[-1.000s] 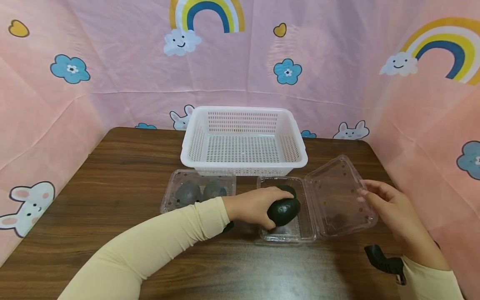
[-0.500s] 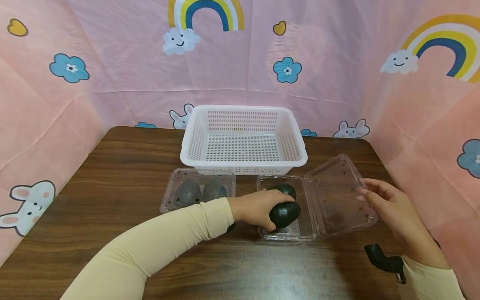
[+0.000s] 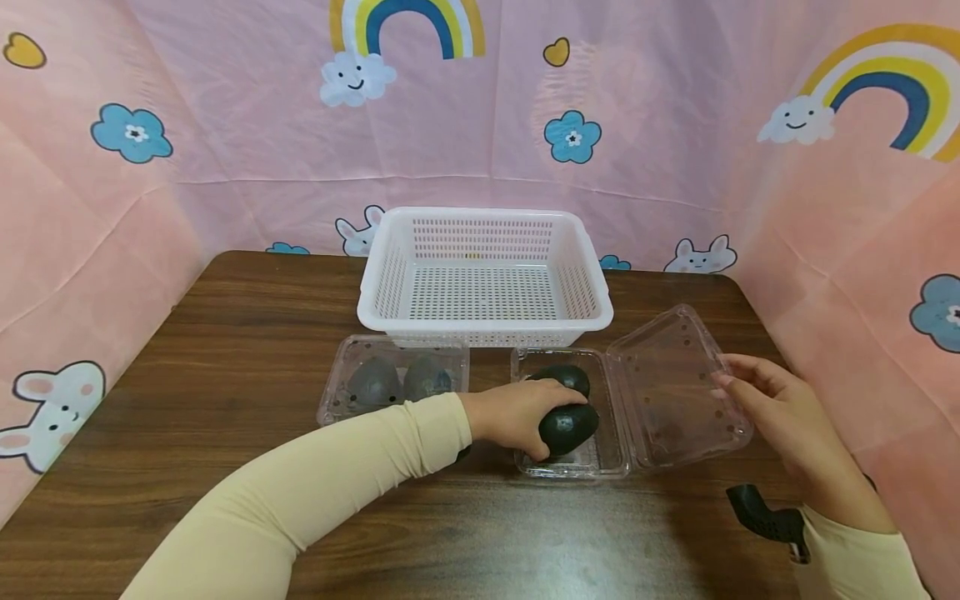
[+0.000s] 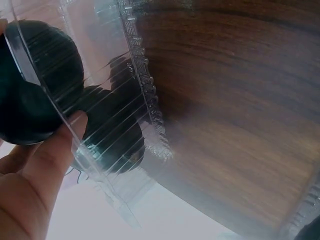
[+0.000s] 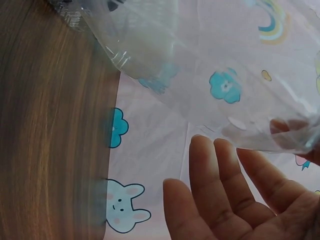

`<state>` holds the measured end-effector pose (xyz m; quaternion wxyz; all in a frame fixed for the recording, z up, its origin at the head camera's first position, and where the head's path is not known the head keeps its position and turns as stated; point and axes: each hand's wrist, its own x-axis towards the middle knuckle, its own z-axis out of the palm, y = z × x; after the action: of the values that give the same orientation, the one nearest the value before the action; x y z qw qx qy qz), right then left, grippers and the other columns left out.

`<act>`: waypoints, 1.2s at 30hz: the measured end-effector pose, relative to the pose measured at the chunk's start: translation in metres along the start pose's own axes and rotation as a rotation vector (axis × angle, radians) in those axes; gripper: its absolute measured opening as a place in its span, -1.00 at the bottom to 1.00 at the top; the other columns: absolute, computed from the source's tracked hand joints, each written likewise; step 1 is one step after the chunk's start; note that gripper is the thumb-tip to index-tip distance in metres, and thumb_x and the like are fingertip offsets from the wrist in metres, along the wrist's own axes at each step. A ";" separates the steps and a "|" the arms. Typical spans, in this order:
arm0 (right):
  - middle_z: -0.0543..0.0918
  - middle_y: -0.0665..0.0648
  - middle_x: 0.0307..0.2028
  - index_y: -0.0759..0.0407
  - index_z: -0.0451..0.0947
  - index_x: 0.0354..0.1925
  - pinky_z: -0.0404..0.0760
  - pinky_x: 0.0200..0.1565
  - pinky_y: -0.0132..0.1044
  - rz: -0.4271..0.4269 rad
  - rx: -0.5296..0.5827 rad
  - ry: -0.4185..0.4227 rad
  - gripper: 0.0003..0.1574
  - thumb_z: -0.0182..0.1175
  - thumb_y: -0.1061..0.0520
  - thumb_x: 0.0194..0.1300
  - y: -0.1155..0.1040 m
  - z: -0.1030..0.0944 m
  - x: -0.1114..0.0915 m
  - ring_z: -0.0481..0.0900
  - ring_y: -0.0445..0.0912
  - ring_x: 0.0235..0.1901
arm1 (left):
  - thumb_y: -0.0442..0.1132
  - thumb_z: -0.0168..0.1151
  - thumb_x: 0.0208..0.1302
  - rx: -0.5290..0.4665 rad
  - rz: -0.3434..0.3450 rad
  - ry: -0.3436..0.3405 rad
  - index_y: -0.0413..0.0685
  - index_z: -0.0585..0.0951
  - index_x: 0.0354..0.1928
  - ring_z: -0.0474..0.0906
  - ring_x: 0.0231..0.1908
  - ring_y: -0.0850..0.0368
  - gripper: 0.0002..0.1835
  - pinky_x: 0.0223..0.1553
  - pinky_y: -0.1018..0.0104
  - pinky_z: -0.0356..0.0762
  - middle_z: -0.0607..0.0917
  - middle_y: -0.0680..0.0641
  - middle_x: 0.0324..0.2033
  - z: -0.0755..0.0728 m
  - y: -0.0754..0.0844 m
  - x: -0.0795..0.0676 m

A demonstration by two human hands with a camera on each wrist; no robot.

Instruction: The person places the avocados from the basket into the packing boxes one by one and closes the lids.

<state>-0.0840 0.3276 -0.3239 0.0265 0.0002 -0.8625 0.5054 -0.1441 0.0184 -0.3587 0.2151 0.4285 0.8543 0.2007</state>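
Note:
My left hand [image 3: 513, 417] grips a dark green avocado [image 3: 570, 429] from its left side, low over the base of a clear plastic clamshell [image 3: 613, 457]. Behind it in the same base lies a second avocado [image 3: 567, 377]. The left wrist view has both avocados through the clear wall, with a fingertip on the nearer one [image 4: 20, 107]. At the right, my right hand [image 3: 783, 417] pinches the edge of the raised clear lid [image 3: 667, 392]. In the right wrist view the thumb lies across the lid [image 5: 195, 100] edge, other fingers [image 5: 205, 170] extended below.
A white plastic basket [image 3: 485, 325] stands behind the clamshells. Left of my left hand is a closed clear clamshell [image 3: 341, 367] with avocados [image 3: 375, 382] inside. All stand on a brown wooden table [image 3: 247, 333], walled by pink printed cloth [image 3: 480, 142].
My left hand and the gripped avocado have shifted slightly forward and down in view, showing more of the avocado behind. The right hand keeps hold of the lid, nearly still.

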 end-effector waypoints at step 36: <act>0.57 -0.38 -0.27 0.38 0.32 0.23 0.58 -0.35 -0.48 0.030 -0.054 -0.008 -0.45 0.08 0.05 0.45 -0.004 0.001 0.000 0.62 -0.41 -0.31 | -0.24 0.44 0.02 0.139 -0.049 -0.052 0.07 0.31 0.40 0.40 0.21 0.12 -0.15 0.12 0.32 0.42 0.43 -0.05 0.27 0.008 0.007 0.009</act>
<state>-0.0837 0.3252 -0.3212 0.0154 -0.0116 -0.8759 0.4821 -0.1402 0.0308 -0.3637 0.2119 0.4262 0.8706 0.1245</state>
